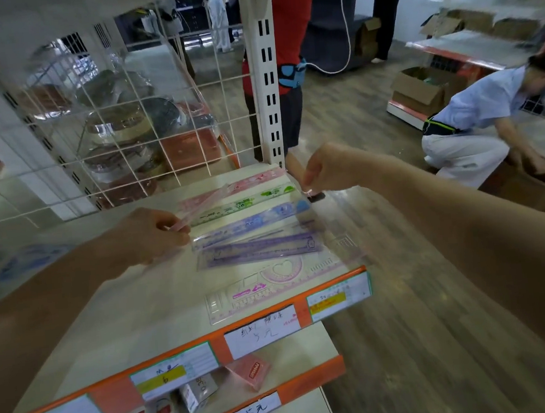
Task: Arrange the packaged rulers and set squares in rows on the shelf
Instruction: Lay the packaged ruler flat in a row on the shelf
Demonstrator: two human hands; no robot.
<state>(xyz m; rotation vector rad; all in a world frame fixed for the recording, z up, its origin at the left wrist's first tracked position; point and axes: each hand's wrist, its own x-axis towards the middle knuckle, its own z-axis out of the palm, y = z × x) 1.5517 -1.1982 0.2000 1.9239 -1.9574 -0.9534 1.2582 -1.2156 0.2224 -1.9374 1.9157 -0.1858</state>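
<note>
Light, slick, bendy, we judge: our left hand (pixel 148 237) pinches one end of the pink clear-sleeved plastic ruler (pixel 209 201), our right hand (pixel 330 168) a sleeve end (pixel 306 191) at the right edge of the cream shelf (pixel 136 317).

Head-worn wide view, looking forward and down, close over the shelf (pixel 161 301)

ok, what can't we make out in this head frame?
- Right hand: whether it pinches a packet edge; head view, blur and glare.
- Pink ruler pinched by left hand: its print; head view, motion blur.
- Price tags: the writing; head view, too small and blurred.
- Lower-shelf goods: their tops; head view, hidden behind the rail.
</note>
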